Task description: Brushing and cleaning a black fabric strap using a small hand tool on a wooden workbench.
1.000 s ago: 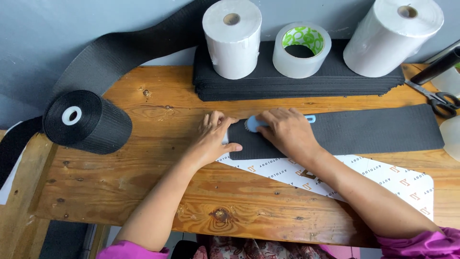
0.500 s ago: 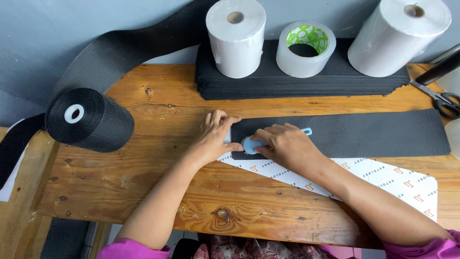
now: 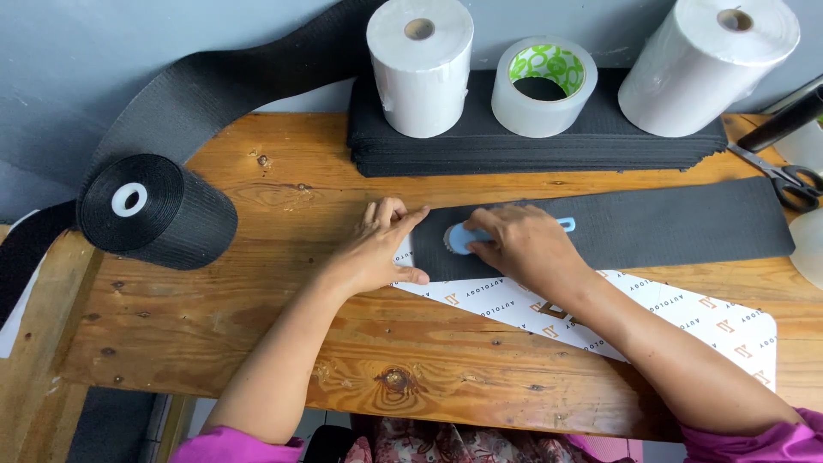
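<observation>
A black fabric strip [image 3: 669, 225] lies flat across the wooden table [image 3: 283, 326], over a white printed sheet [image 3: 686, 317]. My left hand [image 3: 377, 249] presses the strip's left end down with spread fingers. My right hand [image 3: 523, 249] grips a small light-blue tool [image 3: 459, 238] with a round toothed wheel, held against the strip near its left end; the blue handle tip [image 3: 566, 225] pokes out beyond my knuckles.
A black webbing roll [image 3: 159, 210] sits at the left, its band trailing up the wall. At the back a stack of black strips [image 3: 531, 146] carries two white paper rolls [image 3: 420, 64] [image 3: 707, 64] and a clear tape roll [image 3: 544, 86]. Scissors [image 3: 784, 176] lie far right.
My right hand has slid the blue tool leftward along the strip towards my left hand. The left hand has stayed pressed on the strip's end.
</observation>
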